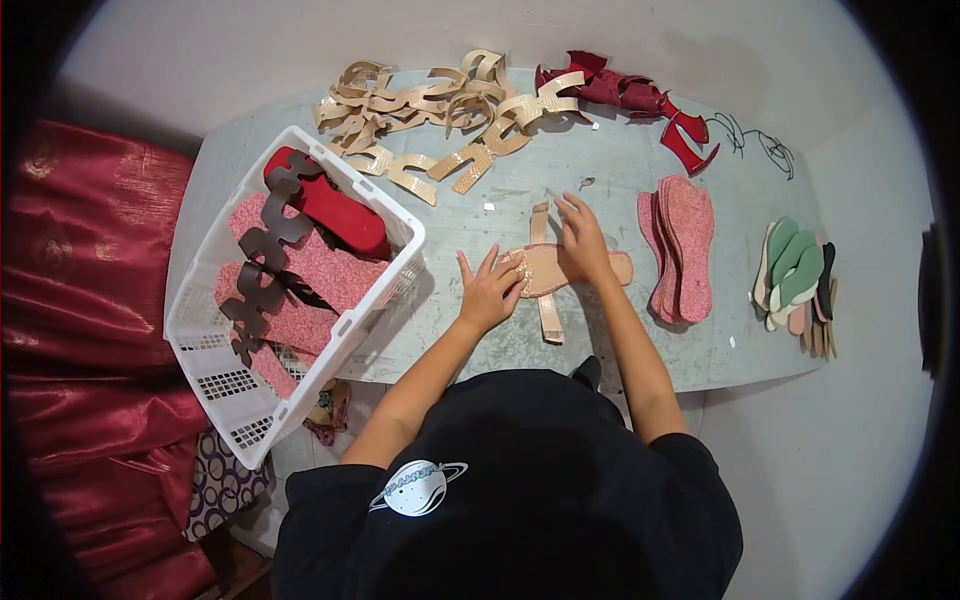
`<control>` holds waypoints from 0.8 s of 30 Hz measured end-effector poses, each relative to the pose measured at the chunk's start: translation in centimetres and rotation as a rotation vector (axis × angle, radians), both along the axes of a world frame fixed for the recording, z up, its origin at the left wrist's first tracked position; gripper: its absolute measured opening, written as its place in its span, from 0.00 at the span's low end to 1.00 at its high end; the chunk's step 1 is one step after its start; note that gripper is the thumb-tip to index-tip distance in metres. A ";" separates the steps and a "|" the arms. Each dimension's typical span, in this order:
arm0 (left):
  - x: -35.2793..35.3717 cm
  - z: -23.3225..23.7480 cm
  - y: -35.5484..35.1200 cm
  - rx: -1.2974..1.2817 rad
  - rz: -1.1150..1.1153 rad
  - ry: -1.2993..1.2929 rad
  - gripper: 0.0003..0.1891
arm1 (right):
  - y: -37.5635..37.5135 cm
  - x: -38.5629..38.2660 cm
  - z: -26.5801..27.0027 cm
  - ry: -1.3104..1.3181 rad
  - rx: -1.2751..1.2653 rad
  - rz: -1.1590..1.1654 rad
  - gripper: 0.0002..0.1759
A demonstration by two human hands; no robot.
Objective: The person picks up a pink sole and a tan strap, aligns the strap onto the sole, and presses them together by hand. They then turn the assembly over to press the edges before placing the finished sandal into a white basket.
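A tan sole piece [545, 268] lies crosswise on the grey-green table, with a light strap [551, 318] sticking out below it and another strap end [539, 222] above it. My left hand [490, 290] rests on the left end of the sole, fingers spread over its shiny patterned part. My right hand [584, 240] lies over the right half of the sole with its fingers apart, the fingertips near the upper strap end. Part of the sole is hidden beneath both hands.
A white basket [345, 325] with pink soles and dark straps stands left. Tan straps [400, 105] and red straps [625, 92] lie at the back. Pink soles [683, 250] are stacked right, with green and beige soles [797, 265] farther right, below black thread [752, 140].
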State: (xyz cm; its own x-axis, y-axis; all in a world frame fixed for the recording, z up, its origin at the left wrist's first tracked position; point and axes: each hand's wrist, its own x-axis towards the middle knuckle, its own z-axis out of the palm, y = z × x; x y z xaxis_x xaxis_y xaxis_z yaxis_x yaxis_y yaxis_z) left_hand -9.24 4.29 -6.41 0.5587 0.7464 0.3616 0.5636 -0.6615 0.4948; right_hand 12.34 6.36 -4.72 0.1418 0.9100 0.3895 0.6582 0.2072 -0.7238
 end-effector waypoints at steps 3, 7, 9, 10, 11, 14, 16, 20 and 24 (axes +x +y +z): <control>-0.1 -0.3 0.2 0.006 -0.024 -0.013 0.06 | 2.7 0.4 0.6 -0.067 -0.033 0.119 0.23; -0.1 -0.5 0.5 -0.011 -0.076 -0.052 0.05 | 4.8 0.6 1.2 -0.185 -0.205 0.335 0.26; -0.2 -0.4 0.8 0.012 -0.097 -0.045 0.05 | 5.3 0.9 2.0 -0.213 -0.318 0.349 0.25; -0.3 -0.3 1.0 0.033 -0.115 -0.037 0.05 | 5.6 1.0 2.7 -0.240 -0.435 0.364 0.23; -0.4 -0.2 1.2 0.035 -0.114 -0.040 0.05 | 5.8 1.0 3.0 -0.243 -0.433 0.365 0.23; -0.4 -0.1 1.6 0.054 -0.186 -0.028 0.05 | 6.1 1.5 2.8 -0.250 -0.377 0.419 0.16; -0.5 -0.2 1.8 0.064 -0.210 -0.059 0.06 | 5.9 1.4 3.4 -0.290 -0.408 0.435 0.09; -0.6 -0.6 1.7 0.068 -0.211 -0.078 0.06 | 4.5 1.1 4.0 -0.199 -0.436 0.432 0.08; -0.6 -0.2 1.9 0.086 -0.205 -0.066 0.07 | 3.0 0.4 4.7 -0.195 -0.366 0.384 0.07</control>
